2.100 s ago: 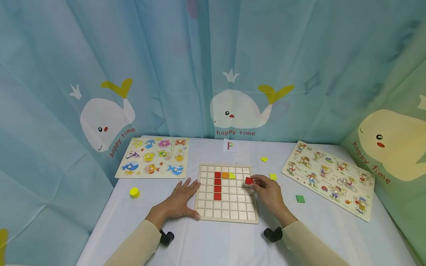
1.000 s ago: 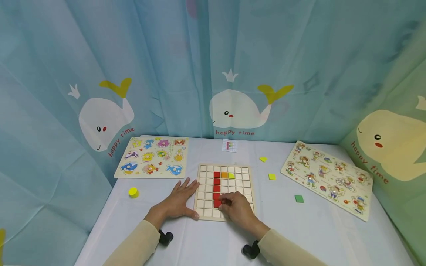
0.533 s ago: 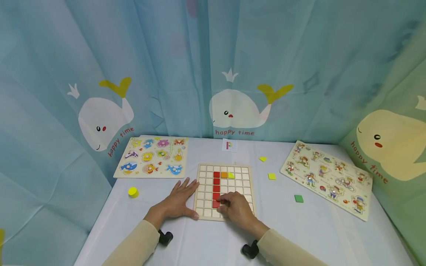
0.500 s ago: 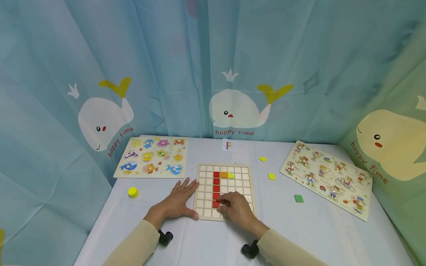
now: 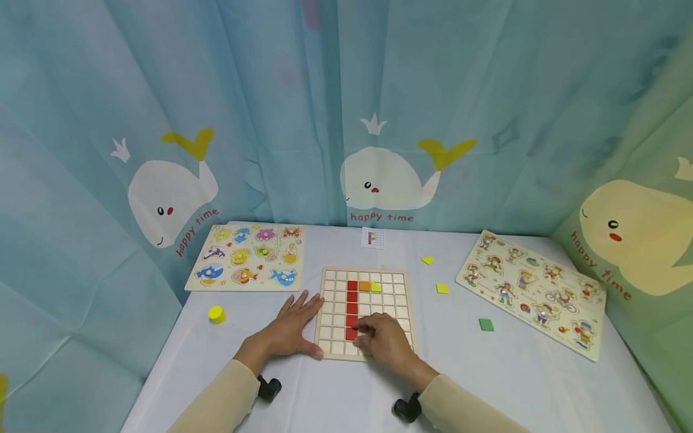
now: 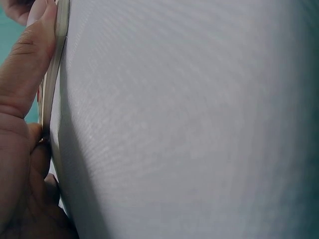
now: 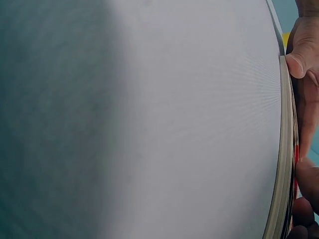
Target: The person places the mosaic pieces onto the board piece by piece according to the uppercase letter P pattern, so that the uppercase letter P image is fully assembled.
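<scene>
A wooden grid board (image 5: 366,358) lies on the white table. Several red square tiles run down one of its columns, with an orange tile (image 5: 364,287) and a yellow-green tile (image 5: 376,287) to the right of the top one. My right hand (image 5: 385,343) has its thumb and fingertips at the right edge of the lowest red tile (image 5: 351,334), pinching it in its cell. In the right wrist view a strip of red tile (image 7: 297,154) shows by the fingertips. My left hand (image 5: 289,329) lies with fingers spread against the board's left edge, thumb at the lower left corner.
Right of the board lie a yellow triangle (image 5: 428,260), a yellow square (image 5: 442,288) and a green tile (image 5: 486,325). A yellow cylinder (image 5: 217,314) stands left. Picture puzzles sit at left (image 5: 249,255) and right (image 5: 533,294). A pattern card (image 5: 373,238) stands behind the board.
My right hand has carried a red tile from the board's right edge to the bottom of the red column, staying there for the last second. The left hand has kept its place.
</scene>
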